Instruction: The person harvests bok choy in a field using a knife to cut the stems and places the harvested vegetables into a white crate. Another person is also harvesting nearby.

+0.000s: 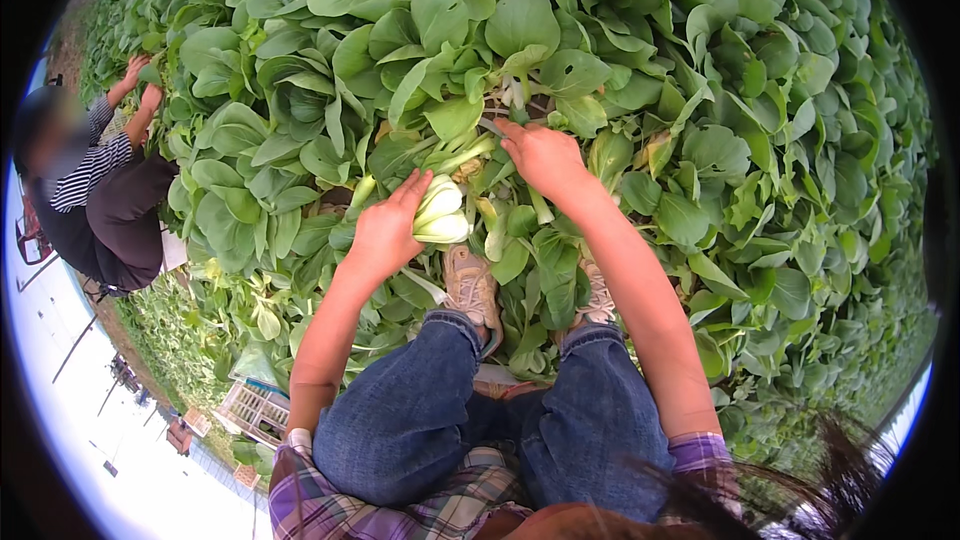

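My left hand (386,228) grips a cut head of bok choy (441,216), its pale white-green base turned towards me and its leaves pointing away. To the right, my right hand (544,157) reaches down among the growing plants, back of the hand up. Its fingertips are near the pale stalks of a standing bok choy (514,89) and a thin greyish strip (491,125) that I cannot identify. Whether those fingers hold anything is hidden. Loose and yellowing leaves (491,221) lie between the two hands, just ahead of my shoes.
Dense rows of bok choy (720,150) spread ahead and to the right. At far left another person (105,187) crouches, both hands in the plants. Behind my left side stands a pale plastic crate (251,409). My shoes (471,285) are planted among leaves.
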{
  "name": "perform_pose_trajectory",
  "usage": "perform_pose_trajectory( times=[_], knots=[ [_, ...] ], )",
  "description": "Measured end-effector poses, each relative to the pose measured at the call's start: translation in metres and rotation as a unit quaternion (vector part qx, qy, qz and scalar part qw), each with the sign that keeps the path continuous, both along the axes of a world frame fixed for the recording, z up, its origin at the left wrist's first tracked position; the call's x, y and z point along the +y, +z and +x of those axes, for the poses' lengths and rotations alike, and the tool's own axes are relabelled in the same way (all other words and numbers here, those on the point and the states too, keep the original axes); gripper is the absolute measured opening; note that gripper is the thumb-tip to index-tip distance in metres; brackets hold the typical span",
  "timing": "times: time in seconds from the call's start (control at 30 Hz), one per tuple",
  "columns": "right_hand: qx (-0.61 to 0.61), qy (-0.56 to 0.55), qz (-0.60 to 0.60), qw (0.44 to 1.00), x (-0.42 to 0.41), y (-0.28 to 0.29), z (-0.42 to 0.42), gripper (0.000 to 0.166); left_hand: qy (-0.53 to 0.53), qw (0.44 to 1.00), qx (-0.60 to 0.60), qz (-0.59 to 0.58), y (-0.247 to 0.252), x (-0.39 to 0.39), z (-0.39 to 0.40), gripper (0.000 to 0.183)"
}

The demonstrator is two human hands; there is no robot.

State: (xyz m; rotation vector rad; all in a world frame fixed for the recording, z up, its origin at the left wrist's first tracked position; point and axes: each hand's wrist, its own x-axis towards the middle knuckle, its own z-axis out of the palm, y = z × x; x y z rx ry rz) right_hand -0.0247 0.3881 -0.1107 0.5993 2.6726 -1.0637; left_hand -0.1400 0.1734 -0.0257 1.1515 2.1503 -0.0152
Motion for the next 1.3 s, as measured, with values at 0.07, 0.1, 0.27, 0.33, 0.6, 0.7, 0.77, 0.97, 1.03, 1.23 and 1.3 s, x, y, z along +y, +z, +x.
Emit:
perform_pose_trajectory(
  times=[0.07, 0.1, 0.27, 0.33, 0.6, 0.7, 0.77, 0.97, 1.03, 1.23, 1.3],
  knots=[
    [-0.017, 0.013, -0.016, 1.0, -0.003, -0.012, -0.006, 0.035, 0.007, 1.0, -0.003, 0.01, -0.003, -0.002, 0.0, 0.089],
    [-0.025, 0.018, -0.024, 0.999, -0.004, -0.012, -0.01, 0.035, 0.008, 1.0, 0.0, 0.024, -0.004, -0.003, 0.0, 0.087],
    [-0.074, 0.03, -0.069, 0.994, -0.007, -0.008, 0.012, 0.036, -0.004, 0.995, 0.012, 0.099, 0.005, -0.011, 0.008, 0.077],
    [-0.044, -0.007, -0.094, 0.995, 0.0, 0.006, 0.028, 0.035, -0.068, 0.985, 0.043, 0.151, 0.013, -0.017, 0.013, 0.072],
    [0.039, -0.33, -0.455, 0.826, 0.017, 0.06, 0.07, 0.041, -0.216, 0.953, 0.136, 0.163, 0.041, -0.002, 0.032, 0.064],
    [0.046, -0.281, -0.47, 0.836, 0.009, 0.054, 0.054, 0.037, -0.237, 0.944, 0.15, 0.172, 0.037, -0.003, 0.039, 0.062],
    [0.049, -0.276, -0.475, 0.834, -0.001, 0.044, 0.036, 0.032, -0.288, 0.933, 0.166, 0.137, 0.033, -0.004, 0.048, 0.065],
    [0.003, -0.219, -0.289, 0.932, -0.017, 0.002, -0.008, 0.049, -0.381, 0.893, 0.216, 0.104, 0.022, 0.005, 0.073, 0.065],
    [0.002, -0.204, -0.254, 0.945, -0.023, 0.003, -0.018, 0.055, -0.401, 0.882, 0.228, 0.096, 0.021, 0.007, 0.074, 0.064],
    [0.009, -0.182, -0.295, 0.938, -0.026, -0.026, -0.015, 0.055, -0.444, 0.861, 0.232, 0.09, 0.018, 0.019, 0.077, 0.061],
    [-0.046, -0.157, -0.369, 0.915, -0.02, -0.018, -0.016, 0.055, -0.449, 0.86, 0.23, 0.08, 0.018, 0.016, 0.078, 0.06]
  ],
)
